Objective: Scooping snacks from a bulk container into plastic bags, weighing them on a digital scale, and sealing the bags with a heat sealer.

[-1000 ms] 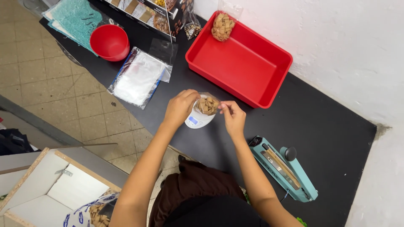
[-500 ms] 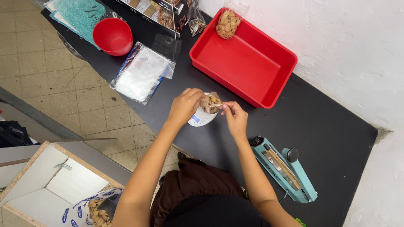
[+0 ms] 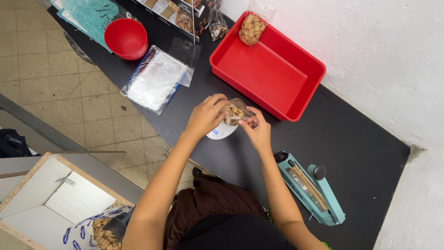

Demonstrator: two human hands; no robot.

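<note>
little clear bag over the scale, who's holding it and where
Both hands hold the small clear bag of brown snack pieces above the white scale: the left hand at its left side, the right hand pinching its right edge.

red tray (image 3: 296,99) ahead, sealer (image 3: 311,189) right

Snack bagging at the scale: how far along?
Done: one filled bag lies in the red tray. In hand: left hand and right hand hold a small clear bag of snack pieces over the white scale. Left: its top looks unsealed, the teal heat sealer sits untouched, and a stack of empty bags waits by the red bowl.
</note>
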